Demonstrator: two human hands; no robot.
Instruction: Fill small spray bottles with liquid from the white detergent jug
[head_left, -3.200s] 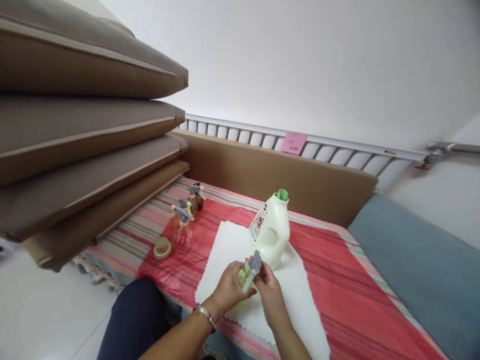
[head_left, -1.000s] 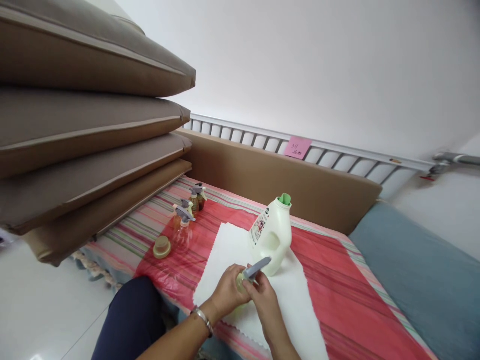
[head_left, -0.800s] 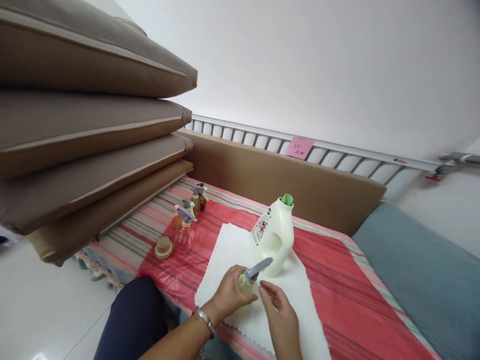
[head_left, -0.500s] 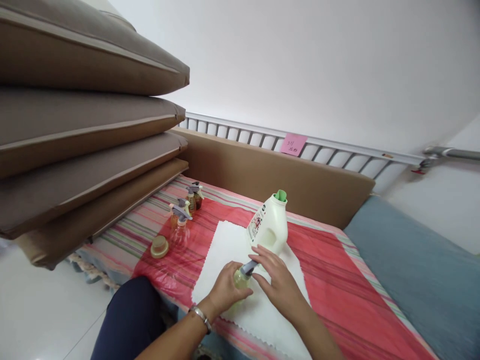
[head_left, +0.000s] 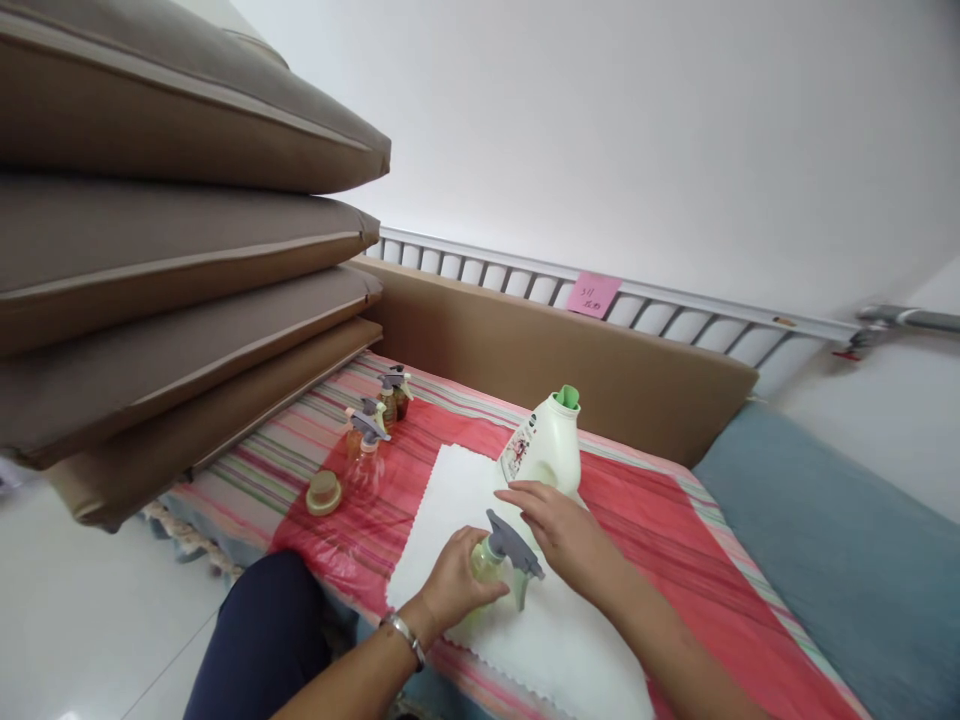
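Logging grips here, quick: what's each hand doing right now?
Left hand: closed around the spray bottle.
Right hand: open, holding nothing, in front of the jug.

Spray bottles [head_left: 486,563]: five are counted
Hands [head_left: 454,578]: two are seen
White jug [head_left: 553,450]: one is shown
Yellowish cap [head_left: 324,492]: one is found
Pink note [head_left: 593,295]: one is displayed
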